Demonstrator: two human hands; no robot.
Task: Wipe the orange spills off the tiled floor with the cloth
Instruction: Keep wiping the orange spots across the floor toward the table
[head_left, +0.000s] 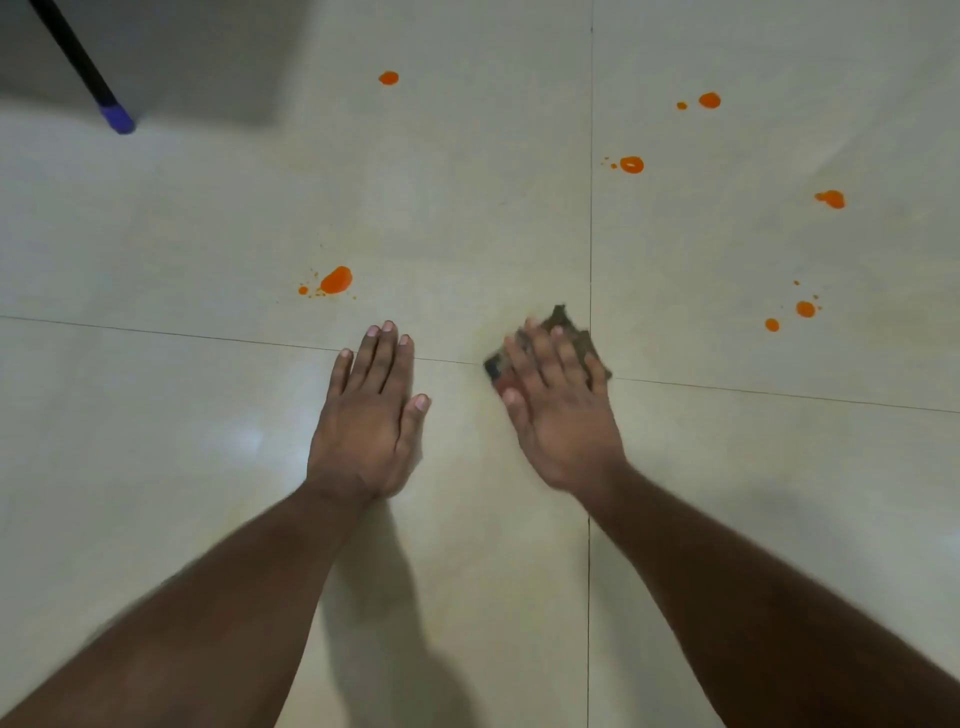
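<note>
At far left, up top, a black pole (78, 57) with a purple tip slants down to the floor (156, 234). Right of it, one orange spill (388, 78) lies far up the tile, and a larger spill (336, 279) with small specks sits just above the grout line, near the left hand's fingertips but apart from them. Left hand (370, 415) lies flat on the floor, fingers straight and together, holding nothing. Right hand (558, 410) presses a dark cloth (574, 332) against the floor with fingers spread and straight; the cloth sits where four tiles meet and is blurred. On the right tile, more spills are scattered: one with a pale centre (631, 164), one higher up (709, 100), one further right (831, 199), and a cluster (805, 309) lower down, well apart from the cloth.
</note>
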